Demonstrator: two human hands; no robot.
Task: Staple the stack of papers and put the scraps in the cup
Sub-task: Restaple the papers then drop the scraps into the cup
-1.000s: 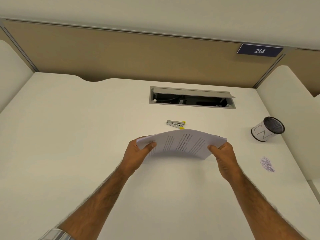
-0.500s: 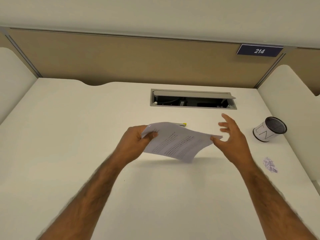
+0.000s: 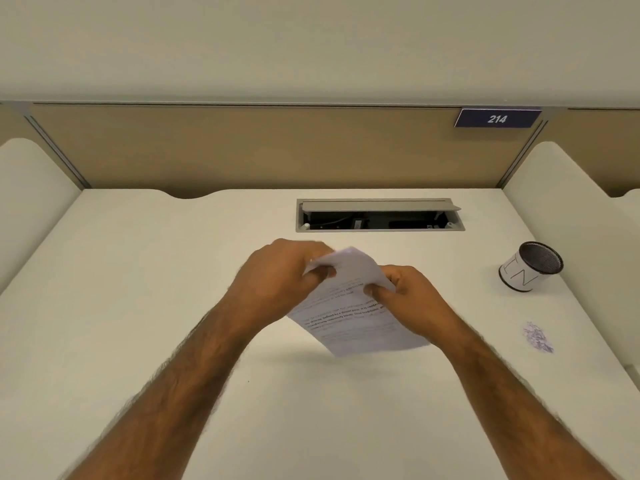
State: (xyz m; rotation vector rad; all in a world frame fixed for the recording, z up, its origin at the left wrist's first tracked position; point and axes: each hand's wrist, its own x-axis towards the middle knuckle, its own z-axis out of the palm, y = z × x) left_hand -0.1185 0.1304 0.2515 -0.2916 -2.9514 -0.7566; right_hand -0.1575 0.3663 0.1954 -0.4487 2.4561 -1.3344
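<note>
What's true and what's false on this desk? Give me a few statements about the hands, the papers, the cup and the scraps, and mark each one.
1. The left hand and the right hand both grip the stack of papers. True.
2. The stack of papers lies flat on the desk. False: it is held tilted in the air above the desk.
3. The scraps are inside the cup. False: they lie on the desk, apart from the cup and nearer the person.
4. The cup is on the person's right side of the desk. True.
</note>
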